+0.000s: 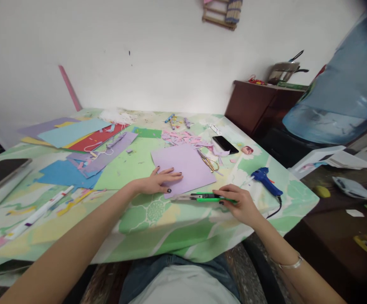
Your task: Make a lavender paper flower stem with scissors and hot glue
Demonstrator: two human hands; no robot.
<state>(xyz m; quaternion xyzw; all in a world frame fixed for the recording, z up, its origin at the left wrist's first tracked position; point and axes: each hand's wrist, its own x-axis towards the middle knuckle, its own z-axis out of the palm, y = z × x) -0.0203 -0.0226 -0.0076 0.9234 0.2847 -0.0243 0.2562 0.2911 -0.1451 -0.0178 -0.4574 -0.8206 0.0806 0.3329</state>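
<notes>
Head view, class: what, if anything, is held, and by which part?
The right hand holds the green cutter by its handle, away from the blade; the left hand rests on lilac paper.

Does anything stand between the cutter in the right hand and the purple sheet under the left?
Nothing visible: the cutter in the right hand is at the near edge of the purple sheet. The left hand rests on the sheet; scissors lie by its right side.

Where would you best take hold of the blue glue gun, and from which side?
Probably by the handle of the blue glue gun, coming down from the person's right. It lies flat, its handle slanting right and toward the person, nozzle pointing left, so that side keeps clear of the tip; mind the cord at the handle's end.
</notes>
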